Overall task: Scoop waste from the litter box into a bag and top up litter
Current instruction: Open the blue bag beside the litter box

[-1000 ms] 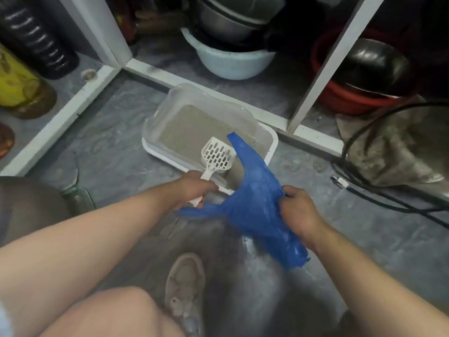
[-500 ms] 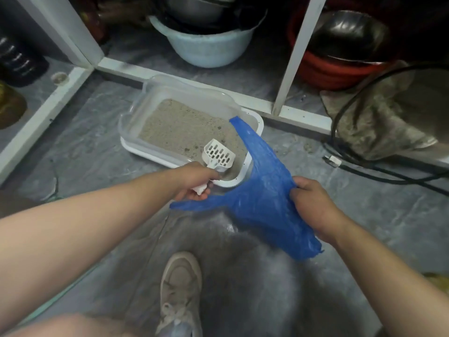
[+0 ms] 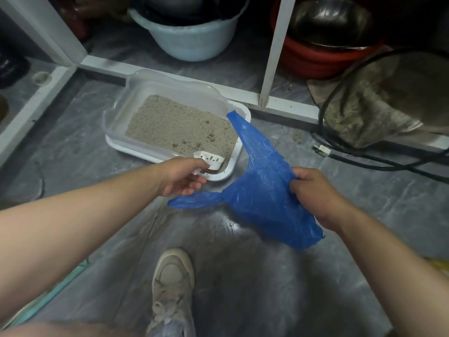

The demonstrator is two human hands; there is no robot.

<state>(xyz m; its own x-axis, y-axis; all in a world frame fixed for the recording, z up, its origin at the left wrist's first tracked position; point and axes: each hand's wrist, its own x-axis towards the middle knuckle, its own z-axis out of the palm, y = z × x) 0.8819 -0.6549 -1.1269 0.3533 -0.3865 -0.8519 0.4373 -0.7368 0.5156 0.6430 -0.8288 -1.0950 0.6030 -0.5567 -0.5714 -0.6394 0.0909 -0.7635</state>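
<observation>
**Scoop going into the litter, bag held ready**

The step in hand looks like the scooping itself. The left hand point(image 3: 181, 177) has its grip closed round the handle of the white scoop point(image 3: 209, 159), whose slotted head is tipped down into the litter at the box's 5 o'clock corner. The right hand point(image 3: 309, 190) pinches the blue bag point(image 3: 262, 190) by a bunched part of its edge; the bag hangs limp just beside the box at its 4 o'clock side, one loop handle reaching up over the rim, the other trailing toward the left hand.

The box point(image 3: 116, 117) sits on the floor point(image 3: 364, 190) against the white cabinet frame point(image 3: 274, 52). A few darker clumps point(image 3: 211, 137) show in the litter at about 12 o'clock from the scoop head, near it.

Next, as I judge it, the scoop must push forward under those clumps, lift and let loose grains sift through. The bag's mouth does not look open; one hand alone holds it, so it likely needs spreading before anything is tipped in. No fresh litter supply is plainly visible for the top-up.
</observation>
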